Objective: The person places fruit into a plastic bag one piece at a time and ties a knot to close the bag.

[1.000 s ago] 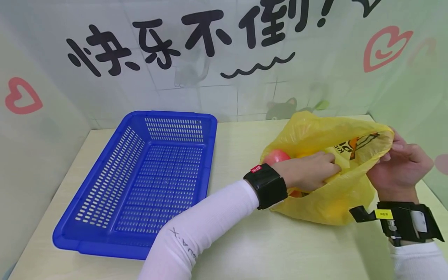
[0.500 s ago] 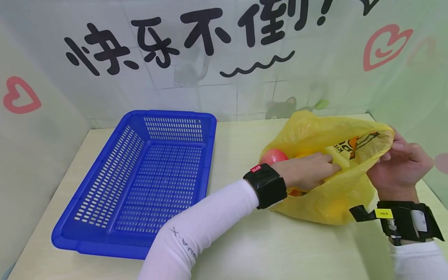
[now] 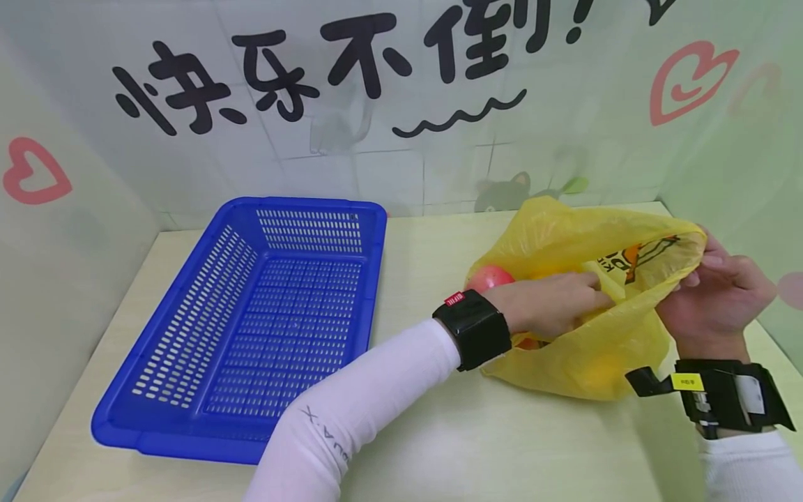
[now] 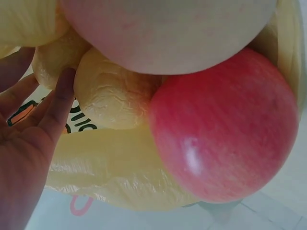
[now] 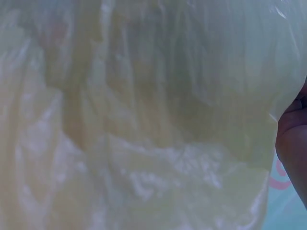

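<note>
My left hand [image 3: 552,304] reaches into the mouth of a yellow plastic bag [image 3: 602,369]. In the left wrist view its fingers [image 4: 61,98] are around a tan, potato-like lump [image 4: 57,60]. Beside that lies a wrinkled tan lump [image 4: 112,91]. Close by are a glossy red apple [image 4: 225,129] and a larger pale pink round fruit [image 4: 177,28] that is cut off by the frame. My right hand [image 3: 718,293] pinches the bag's rim at the right and holds it up. Bag plastic fills most of the right wrist view.
A blue perforated plastic basket [image 3: 295,321] stands on the pale wooden table [image 3: 426,432] at the left, with nothing in it. A printed backdrop [image 3: 389,167] rises behind the table, and side walls close it in left and right.
The pink fruit at the bag's left edge shifts slightly left. Both hands stay almost where they were, and the camera view drifts a little.
</note>
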`<state>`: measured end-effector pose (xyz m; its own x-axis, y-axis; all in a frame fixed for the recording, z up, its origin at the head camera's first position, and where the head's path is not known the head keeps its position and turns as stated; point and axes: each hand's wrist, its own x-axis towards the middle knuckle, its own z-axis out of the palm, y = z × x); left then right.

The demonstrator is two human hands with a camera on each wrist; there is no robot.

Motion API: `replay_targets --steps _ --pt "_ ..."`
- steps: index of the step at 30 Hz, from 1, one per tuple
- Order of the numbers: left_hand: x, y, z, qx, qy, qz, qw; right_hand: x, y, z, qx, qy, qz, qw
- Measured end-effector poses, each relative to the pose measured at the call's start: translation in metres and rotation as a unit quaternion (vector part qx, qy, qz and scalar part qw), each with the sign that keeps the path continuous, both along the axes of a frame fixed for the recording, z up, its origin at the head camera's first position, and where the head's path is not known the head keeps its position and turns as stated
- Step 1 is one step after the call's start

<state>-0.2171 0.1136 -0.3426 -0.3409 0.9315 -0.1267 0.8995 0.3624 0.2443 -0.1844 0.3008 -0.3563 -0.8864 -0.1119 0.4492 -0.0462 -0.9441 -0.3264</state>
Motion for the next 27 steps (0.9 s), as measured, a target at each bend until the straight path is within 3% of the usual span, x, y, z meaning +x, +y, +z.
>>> replay_targets --steps 14,21,27 --pt "-0.002 -0.003 0.008 0.021 -0.026 0.018 0.9993 0.001 -0.004 0.002 -0.008 -0.016 -0.008 1.000" --pt "-0.003 0.000 0.010 0.005 0.014 0.024 0.9996 0.001 -0.005 0.003 -0.008 -0.017 -0.015 1.000" --pt "-0.007 -0.005 0.011 -0.014 0.045 0.077 0.9959 0.002 -0.004 0.002 0.017 -0.018 -0.029 0.999"
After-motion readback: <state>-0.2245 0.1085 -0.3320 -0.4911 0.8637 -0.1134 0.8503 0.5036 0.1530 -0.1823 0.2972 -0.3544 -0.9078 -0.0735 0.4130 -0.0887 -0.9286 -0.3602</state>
